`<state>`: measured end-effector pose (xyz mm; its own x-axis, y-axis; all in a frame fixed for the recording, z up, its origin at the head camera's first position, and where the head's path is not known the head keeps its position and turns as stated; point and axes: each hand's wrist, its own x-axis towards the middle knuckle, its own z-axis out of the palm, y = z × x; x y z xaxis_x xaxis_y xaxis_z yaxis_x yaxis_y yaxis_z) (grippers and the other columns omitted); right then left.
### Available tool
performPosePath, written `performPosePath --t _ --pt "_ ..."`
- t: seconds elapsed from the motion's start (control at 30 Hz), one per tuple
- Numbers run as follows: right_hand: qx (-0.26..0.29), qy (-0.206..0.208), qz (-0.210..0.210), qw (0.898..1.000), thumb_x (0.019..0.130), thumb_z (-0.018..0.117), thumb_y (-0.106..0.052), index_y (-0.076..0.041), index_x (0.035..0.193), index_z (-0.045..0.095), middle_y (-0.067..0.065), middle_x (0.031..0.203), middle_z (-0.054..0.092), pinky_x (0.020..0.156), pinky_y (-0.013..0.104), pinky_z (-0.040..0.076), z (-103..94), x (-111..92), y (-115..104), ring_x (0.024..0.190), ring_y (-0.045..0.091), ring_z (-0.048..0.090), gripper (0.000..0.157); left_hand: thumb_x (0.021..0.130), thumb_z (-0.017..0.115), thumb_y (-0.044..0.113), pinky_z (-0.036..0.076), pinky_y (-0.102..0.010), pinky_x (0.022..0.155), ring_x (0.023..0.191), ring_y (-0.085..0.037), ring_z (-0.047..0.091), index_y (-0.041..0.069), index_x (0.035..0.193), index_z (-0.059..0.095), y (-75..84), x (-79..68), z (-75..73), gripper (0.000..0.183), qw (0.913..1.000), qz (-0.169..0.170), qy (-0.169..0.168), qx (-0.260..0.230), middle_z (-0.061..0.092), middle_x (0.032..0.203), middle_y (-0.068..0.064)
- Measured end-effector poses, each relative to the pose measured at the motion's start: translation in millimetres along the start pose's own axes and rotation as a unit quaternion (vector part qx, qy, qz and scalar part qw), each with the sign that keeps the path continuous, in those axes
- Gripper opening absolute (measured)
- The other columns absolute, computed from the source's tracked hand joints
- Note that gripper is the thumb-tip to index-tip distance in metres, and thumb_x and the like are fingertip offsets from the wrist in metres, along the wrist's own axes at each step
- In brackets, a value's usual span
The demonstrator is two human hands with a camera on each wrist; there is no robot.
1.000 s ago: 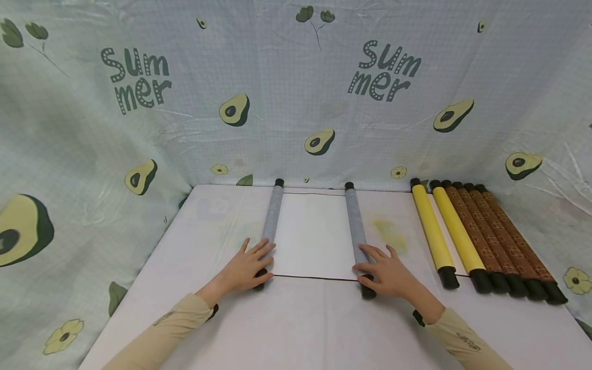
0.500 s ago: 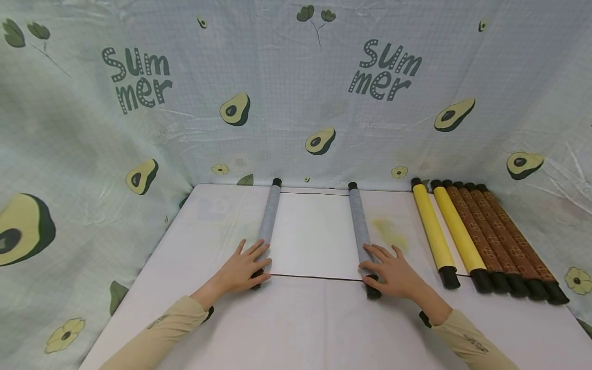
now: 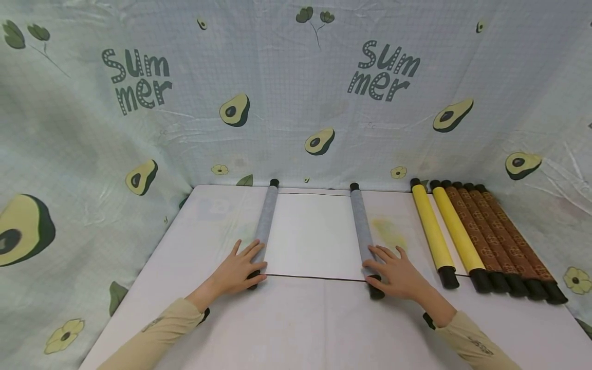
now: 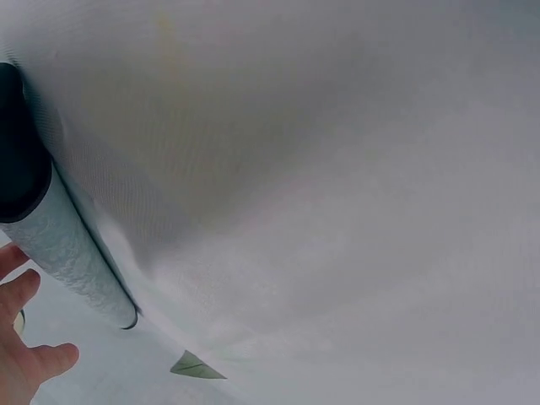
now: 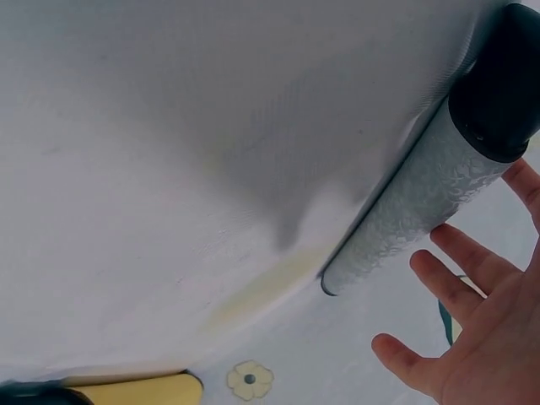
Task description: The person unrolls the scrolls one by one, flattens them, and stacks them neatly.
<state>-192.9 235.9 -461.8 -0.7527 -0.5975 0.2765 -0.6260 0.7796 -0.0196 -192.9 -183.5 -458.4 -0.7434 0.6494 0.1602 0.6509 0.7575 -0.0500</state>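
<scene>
A scroll with grey backing lies partly unrolled in the middle of the head view, its white sheet (image 3: 314, 234) showing between two rolls. My left hand (image 3: 233, 271) rests on the near end of the left grey roll (image 3: 266, 213), fingers spread. On the near end of the right grey roll (image 3: 362, 218) lies my right hand (image 3: 395, 274), also with spread fingers. Both rolls have black end knobs. The wrist views show the left roll (image 4: 80, 253) and right roll (image 5: 401, 198) beside loosely extended fingers, not wrapped by them.
Two yellow rolls (image 3: 432, 226) with black ends lie to the right on the white table (image 3: 296, 329). Several brown patterned rolls (image 3: 504, 236) lie side by side beyond them. A curtain (image 3: 287, 77) printed with avocados stands behind the table and along its sides.
Both hands have moved apart with the rolls, the left one leftward and the right one rightward. The white sheet between them has widened. The yellow and brown rolls stay put.
</scene>
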Motion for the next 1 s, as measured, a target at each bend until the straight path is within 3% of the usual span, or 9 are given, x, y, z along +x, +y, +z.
performPosePath --t 0.47,1.0 --pt "0.004 -0.021 0.009 1.0 0.083 0.057 -0.039 -0.034 0.112 0.061 0.014 0.134 0.045 0.092 0.066 0.023 -2.7 -8.7 4.8 0.122 0.032 0.04 0.029 0.087 0.048 0.045 0.024 -0.064 0.096 0.131 -0.032 0.031 0.021 0.103 0.062 -3.5 -4.8 2.5 0.032 0.9997 0.003 0.025 0.007 0.041 0.135 -0.017" --pt "0.005 -0.018 0.008 1.0 0.083 0.057 -0.04 -0.031 0.112 0.06 0.014 0.133 0.045 0.091 0.065 0.024 -3.8 -14.1 8.2 0.121 0.033 0.041 0.03 0.086 0.05 0.044 0.022 -0.063 0.099 0.132 -0.035 0.028 0.019 0.112 0.06 -7.4 -12.6 -3.8 0.037 0.9998 -0.016 0.013 0.007 0.042 0.136 -0.013"
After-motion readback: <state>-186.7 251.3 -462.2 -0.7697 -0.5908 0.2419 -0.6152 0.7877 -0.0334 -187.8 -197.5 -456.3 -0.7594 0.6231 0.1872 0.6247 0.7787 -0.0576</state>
